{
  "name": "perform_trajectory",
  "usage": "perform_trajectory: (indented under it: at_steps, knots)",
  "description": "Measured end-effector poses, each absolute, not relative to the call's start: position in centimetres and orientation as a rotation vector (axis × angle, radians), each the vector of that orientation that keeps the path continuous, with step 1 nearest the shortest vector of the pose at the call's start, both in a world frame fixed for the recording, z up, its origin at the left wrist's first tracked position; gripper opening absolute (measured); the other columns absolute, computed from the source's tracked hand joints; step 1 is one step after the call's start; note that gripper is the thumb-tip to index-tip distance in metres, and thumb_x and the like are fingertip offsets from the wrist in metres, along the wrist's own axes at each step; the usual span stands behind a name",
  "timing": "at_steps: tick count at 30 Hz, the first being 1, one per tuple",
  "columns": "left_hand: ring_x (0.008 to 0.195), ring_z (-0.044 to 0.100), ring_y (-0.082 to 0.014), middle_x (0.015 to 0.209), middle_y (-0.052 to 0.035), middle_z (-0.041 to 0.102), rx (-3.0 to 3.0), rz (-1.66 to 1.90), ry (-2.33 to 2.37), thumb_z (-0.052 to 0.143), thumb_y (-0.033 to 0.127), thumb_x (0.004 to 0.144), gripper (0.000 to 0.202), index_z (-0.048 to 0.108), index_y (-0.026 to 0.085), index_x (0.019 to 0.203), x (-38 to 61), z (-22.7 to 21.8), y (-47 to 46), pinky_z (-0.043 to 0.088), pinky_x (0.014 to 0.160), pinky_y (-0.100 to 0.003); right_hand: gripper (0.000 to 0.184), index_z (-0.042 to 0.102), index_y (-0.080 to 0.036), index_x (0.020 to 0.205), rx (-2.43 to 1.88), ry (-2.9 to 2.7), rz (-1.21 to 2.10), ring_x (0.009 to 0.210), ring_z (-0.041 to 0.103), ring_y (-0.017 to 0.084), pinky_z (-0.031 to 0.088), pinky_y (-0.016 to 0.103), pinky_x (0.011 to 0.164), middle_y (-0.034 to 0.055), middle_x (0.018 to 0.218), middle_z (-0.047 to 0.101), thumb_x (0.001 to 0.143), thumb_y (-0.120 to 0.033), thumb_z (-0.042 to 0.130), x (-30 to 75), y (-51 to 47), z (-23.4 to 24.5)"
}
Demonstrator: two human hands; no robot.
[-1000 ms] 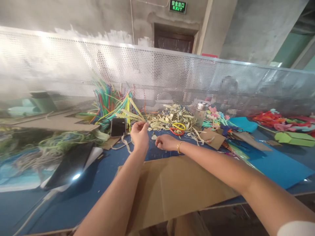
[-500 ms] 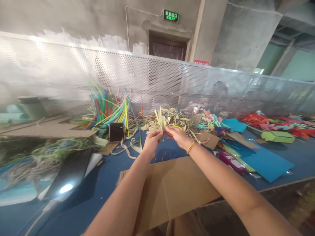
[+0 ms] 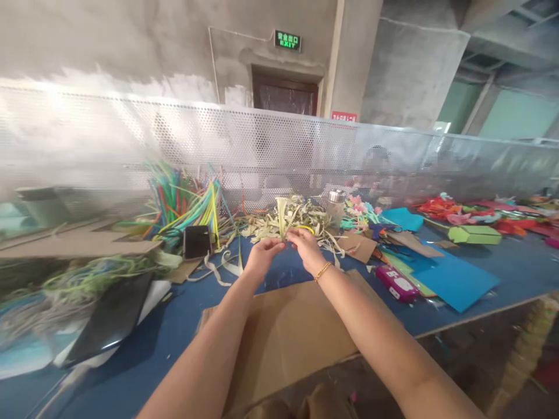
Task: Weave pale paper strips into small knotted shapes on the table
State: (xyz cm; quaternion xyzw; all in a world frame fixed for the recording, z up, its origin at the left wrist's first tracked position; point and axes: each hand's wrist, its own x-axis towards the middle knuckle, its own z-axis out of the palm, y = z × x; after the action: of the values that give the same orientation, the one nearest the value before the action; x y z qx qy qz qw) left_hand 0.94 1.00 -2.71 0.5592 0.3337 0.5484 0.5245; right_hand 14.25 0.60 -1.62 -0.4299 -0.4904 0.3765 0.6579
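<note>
My left hand [image 3: 261,256] and my right hand [image 3: 306,247] meet above the blue table [image 3: 183,308], fingers pinched together on a small bundle of pale yellow-green strips [image 3: 283,214] that stands upright between them. A gold bracelet [image 3: 322,270] circles my right wrist. Right behind the hands lies a heap of the same pale strip scraps [image 3: 301,218]. A brown cardboard sheet [image 3: 283,331] lies under my forearms.
Colourful plastic strips [image 3: 187,198] fan out at the left by a black phone [image 3: 196,241]. A glass jar [image 3: 334,210], a pink box [image 3: 396,283], blue paper [image 3: 454,280] and coloured craft pieces [image 3: 471,212] lie to the right. A perforated metal screen [image 3: 262,151] backs the table.
Both hands rose from the table surface and came together, taking up a bundle of pale strips. The camera view shifted to the right.
</note>
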Motion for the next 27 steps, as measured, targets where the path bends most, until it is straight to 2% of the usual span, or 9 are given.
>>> perform_trajectory:
  at_steps: [3,6,10,16,21,27]
  knots:
    - [0.06,0.053,-0.0126,0.065,0.0,0.064,1.378,1.444,0.914,0.079,0.038,0.054,0.028,0.069,0.017,0.069,0.5,-3.2,2.0,0.039,0.061,-0.025,0.032,0.063,-0.018,0.098,-0.978,-1.195,0.622,0.074,0.057,0.014,0.046,0.028,0.07,0.0021,0.086,0.063,0.068,-0.03,0.066,14.8,0.4,-1.4]
    - [0.06,0.053,-0.0135,0.065,-0.0002,0.065,1.413,1.513,1.003,0.078,0.037,0.054,0.025,0.069,0.018,0.069,0.0,-3.7,3.0,0.038,0.061,-0.026,0.035,0.063,-0.021,0.106,-0.94,-1.444,0.416,0.076,0.057,0.014,0.047,0.028,0.069,0.0033,0.092,0.062,0.071,-0.024,0.065,15.4,-0.2,-0.9]
    - [0.06,0.054,-0.0143,0.065,-0.001,0.066,1.477,1.492,1.068,0.078,0.036,0.053,0.027,0.072,0.017,0.07,-0.7,-4.2,3.6,0.039,0.06,-0.026,0.027,0.067,-0.022,0.102,-0.895,-1.642,0.273,0.08,0.058,0.015,0.046,0.028,0.071,0.0038,0.093,0.064,0.075,-0.022,0.064,15.3,-0.8,-0.6]
    - [0.06,0.055,-0.0153,0.064,-0.0019,0.068,1.609,1.422,1.13,0.076,0.037,0.056,0.022,0.074,0.02,0.071,-1.1,-4.0,3.3,0.038,0.059,-0.025,0.016,0.069,-0.021,0.093,-0.936,-1.665,0.285,0.075,0.061,0.016,0.047,0.027,0.066,0.0047,0.091,0.068,0.078,-0.025,0.064,15.2,-0.5,-0.6]
    - [0.058,0.055,-0.0147,0.062,-0.0027,0.067,1.431,1.446,1.137,0.078,0.035,0.052,0.023,0.073,0.018,0.067,-0.7,-3.0,2.4,0.039,0.058,-0.025,0.01,0.07,-0.023,0.084,-0.893,-1.757,0.186,0.086,0.064,0.018,0.048,0.031,0.081,0.0044,0.09,0.071,0.083,-0.027,0.061,15.2,-1.0,-0.5]
    - [0.05,0.049,-0.0109,0.058,-0.0029,0.064,1.121,1.488,1.053,0.077,0.032,0.05,0.022,0.07,0.015,0.062,-0.6,-1.8,0.9,0.037,0.053,-0.025,0.014,0.067,-0.022,0.091,-0.831,-1.982,0.032,0.094,0.062,0.018,0.045,0.033,0.087,0.0042,0.1,0.071,0.088,-0.019,0.053,13.4,-2.1,-0.5]
